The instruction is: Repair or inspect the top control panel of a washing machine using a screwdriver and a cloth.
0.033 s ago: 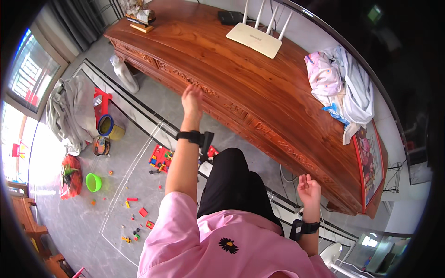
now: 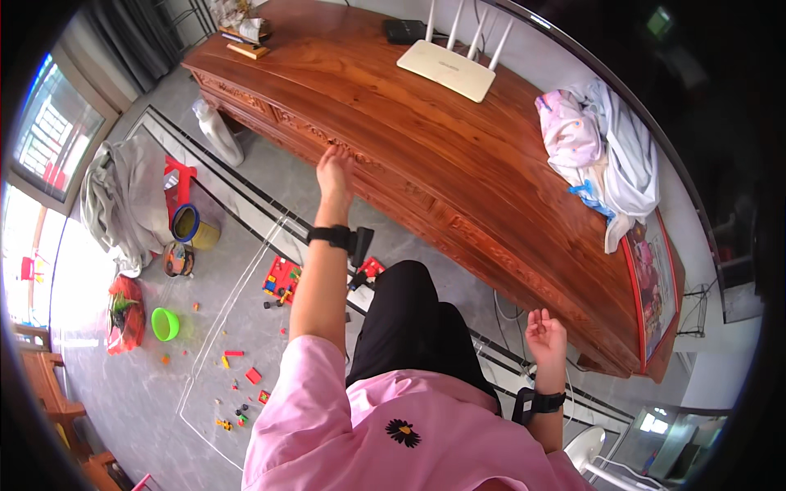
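My left hand is raised in front of the carved front of a long wooden cabinet, fingers stretched out and slightly blurred, with nothing visible in it. Lower on the right, my right hand is held up near the cabinet's right end. Its palm shows and its fingers are loosely bent and apart, holding nothing I can see. Black straps with small devices circle both wrists. I cannot tell whether either hand touches the cabinet.
On the cabinet are a white router, crumpled cloths and a black box. Toy pieces, a red toy tray, a green bowl, a red bag and a bucket are on the floor at left.
My left hand has shifted slightly left and up. The right hand stays almost where it was, and the view has moved a little.
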The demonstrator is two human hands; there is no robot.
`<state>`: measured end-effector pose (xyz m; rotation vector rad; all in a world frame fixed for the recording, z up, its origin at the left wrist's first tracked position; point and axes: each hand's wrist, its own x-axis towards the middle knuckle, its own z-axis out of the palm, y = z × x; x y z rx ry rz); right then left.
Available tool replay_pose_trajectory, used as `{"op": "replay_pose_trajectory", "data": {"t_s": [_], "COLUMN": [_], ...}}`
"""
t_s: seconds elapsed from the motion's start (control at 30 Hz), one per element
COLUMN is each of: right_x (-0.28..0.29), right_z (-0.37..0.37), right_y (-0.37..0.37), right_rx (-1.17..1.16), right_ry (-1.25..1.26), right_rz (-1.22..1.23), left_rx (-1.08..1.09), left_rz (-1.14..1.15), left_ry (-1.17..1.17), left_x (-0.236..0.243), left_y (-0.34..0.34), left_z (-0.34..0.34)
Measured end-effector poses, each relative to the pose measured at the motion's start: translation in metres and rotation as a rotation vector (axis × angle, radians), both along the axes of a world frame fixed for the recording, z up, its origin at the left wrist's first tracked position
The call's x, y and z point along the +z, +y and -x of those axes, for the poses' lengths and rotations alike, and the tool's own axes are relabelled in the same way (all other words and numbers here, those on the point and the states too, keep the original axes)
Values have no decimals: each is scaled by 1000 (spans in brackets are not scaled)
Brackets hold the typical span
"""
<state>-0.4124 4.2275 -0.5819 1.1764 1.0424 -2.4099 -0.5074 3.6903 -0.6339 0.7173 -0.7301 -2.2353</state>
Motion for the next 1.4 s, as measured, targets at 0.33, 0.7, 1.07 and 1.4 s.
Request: {"op": "replay_pose_trajectory", "data": {"t_s": [0.33,0.7,1.07,1.4], "right_x": [10,-3,-25,-21], "right_z": [-14,-27,-24,-23], "right_y": [16,7,-40,-64], "right_rx": [8,76,306,397], "right_ry": [104,86,150,212], "right_rz": [-81,-96,-89,-177], "left_rx": [-105,-69,31,90], "left_rz": [-281,-174,-77,-44], "left_ry": [-273,-348,-354,-370], "left_x": [15,21,28,21], "left_y": [-31,-33,-26,-24], "left_z": [17,-77,-195,-213]}}
